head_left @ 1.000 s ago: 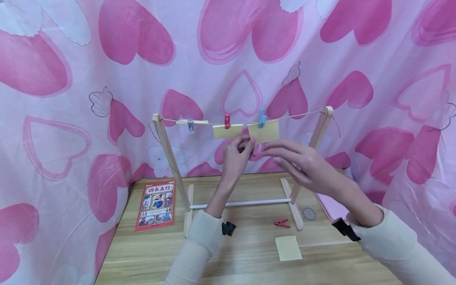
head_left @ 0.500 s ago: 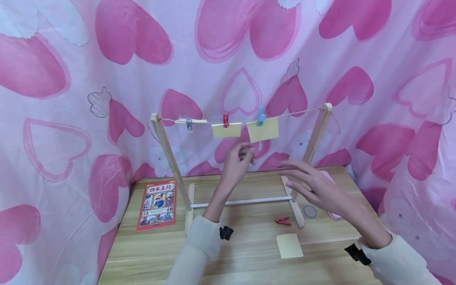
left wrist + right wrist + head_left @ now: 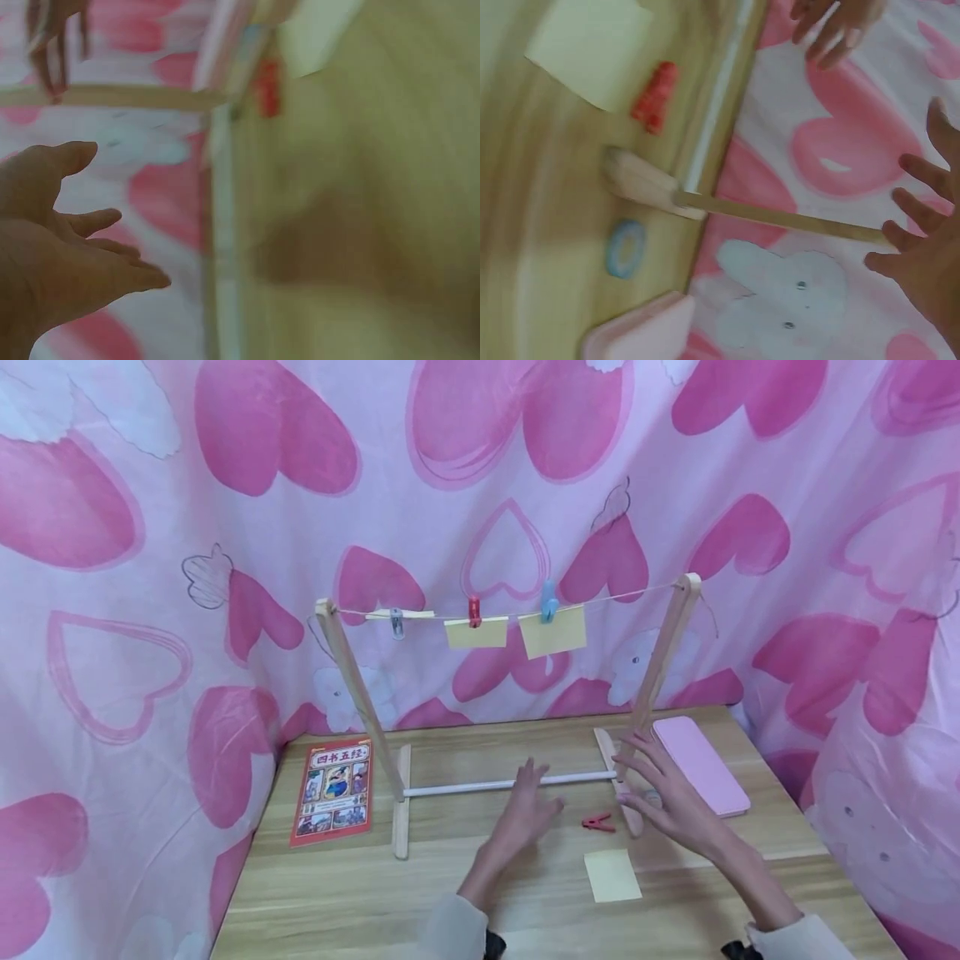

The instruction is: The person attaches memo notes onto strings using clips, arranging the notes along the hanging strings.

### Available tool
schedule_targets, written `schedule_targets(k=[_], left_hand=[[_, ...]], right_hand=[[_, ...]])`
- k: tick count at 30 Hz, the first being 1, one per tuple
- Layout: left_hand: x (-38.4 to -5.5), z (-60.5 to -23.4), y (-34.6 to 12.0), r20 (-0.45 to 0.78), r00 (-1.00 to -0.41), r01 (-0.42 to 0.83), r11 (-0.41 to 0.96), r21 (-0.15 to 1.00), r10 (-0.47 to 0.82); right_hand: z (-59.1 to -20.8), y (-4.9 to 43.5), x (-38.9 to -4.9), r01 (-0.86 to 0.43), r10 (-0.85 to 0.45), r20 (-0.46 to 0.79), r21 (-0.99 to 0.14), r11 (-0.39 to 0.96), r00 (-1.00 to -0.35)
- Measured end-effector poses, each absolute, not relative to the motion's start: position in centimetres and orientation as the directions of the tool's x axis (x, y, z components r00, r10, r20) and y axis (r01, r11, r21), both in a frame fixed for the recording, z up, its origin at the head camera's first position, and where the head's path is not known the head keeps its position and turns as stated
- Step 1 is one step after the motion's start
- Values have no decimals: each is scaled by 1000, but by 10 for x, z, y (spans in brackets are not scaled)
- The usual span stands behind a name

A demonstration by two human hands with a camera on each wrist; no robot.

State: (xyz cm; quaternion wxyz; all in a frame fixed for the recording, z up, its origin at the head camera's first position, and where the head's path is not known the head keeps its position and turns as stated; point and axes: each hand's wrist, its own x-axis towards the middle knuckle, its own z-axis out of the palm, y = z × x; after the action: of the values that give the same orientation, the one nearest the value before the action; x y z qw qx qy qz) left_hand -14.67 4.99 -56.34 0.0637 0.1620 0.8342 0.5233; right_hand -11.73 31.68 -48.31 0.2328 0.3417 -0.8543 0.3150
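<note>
My left hand [image 3: 522, 814], its fingers spread and holding nothing, hovers in front of the white rod [image 3: 465, 787] of a wooden stand. The right hand [image 3: 675, 797] is spread too, beside the stand's right post [image 3: 660, 664], also with nothing in it. Between the hands on the table lie a red clothespin [image 3: 598, 822] and, nearer me, a yellow sticky note [image 3: 612, 875]. On the string above hang several sticky notes: one by a grey clip [image 3: 397, 623], one by a red clothespin [image 3: 474, 612], one by a blue clothespin [image 3: 549, 602].
A red picture book [image 3: 332, 793] lies left of the stand on the wooden table [image 3: 322, 902]. To the right is a pink case [image 3: 701, 766]. A blue ring [image 3: 625, 248], likely a tape roll, sits by the stand's right foot. A heart-patterned curtain [image 3: 480, 435] surrounds the table.
Both hands have come down from the hanging notes toward the table, the right one also shifting rightward. The left fingers have gone from curled to spread. The notes on the string stay put.
</note>
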Motion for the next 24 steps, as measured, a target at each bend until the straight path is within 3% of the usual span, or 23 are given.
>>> schedule_targets(k=[4, 8, 16, 21, 24], left_hand=[[-128, -616, 65, 89, -935, 237, 419, 876, 343], [-106, -610, 75, 83, -935, 224, 396, 891, 344], [-82, -635, 99, 66, -970, 175, 479, 860, 236], [-67, -643, 105, 221, -953, 296, 472, 830, 208], [-65, -655, 107, 305, -929, 370, 542, 755, 209]], right_hand=[[-499, 315, -113, -734, -397, 659, -368, 571, -639], [-503, 316, -110, -715, -362, 664, -389, 581, -655], [-526, 322, -104, -616, -265, 623, -455, 643, -736], [-565, 323, -105, -555, -240, 568, -483, 677, -787], [-586, 321, -107, -500, -232, 508, -489, 715, -830]])
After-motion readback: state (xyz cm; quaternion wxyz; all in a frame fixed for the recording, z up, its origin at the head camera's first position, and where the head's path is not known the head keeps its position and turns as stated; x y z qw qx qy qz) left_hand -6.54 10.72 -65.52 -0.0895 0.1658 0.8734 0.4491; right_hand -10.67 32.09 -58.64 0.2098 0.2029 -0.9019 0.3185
